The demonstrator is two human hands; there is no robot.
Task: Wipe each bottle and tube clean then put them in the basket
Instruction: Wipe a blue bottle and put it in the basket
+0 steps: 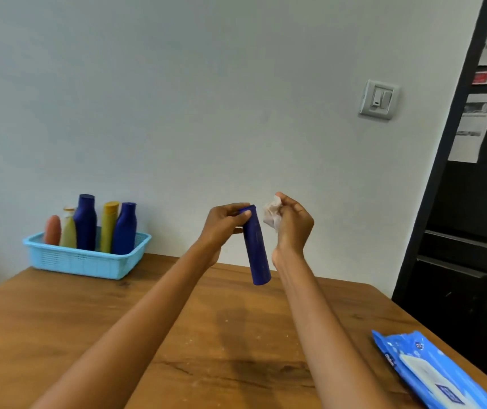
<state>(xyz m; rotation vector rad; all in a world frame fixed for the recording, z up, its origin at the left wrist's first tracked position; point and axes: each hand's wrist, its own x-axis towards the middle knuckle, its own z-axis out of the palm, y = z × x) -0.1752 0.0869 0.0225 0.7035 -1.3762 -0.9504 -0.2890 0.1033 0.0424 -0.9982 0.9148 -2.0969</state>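
My left hand (224, 224) grips the top end of a dark blue tube (255, 249), which hangs tilted in the air above the wooden table (177, 335). My right hand (294, 224) is just to the right of the tube's top, closed on a crumpled white wipe (271, 214); wipe and tube are slightly apart. At the back left a light blue basket (86, 261) holds several upright bottles: two dark blue (85, 222), a yellow one (109, 227), a pale green one (68, 233) and an orange tube (52, 230).
A blue pack of wet wipes (434, 373) lies at the table's front right edge. A white wall with a light switch (379, 100) stands behind the table. A dark door (472, 202) with paper notices is at the right.
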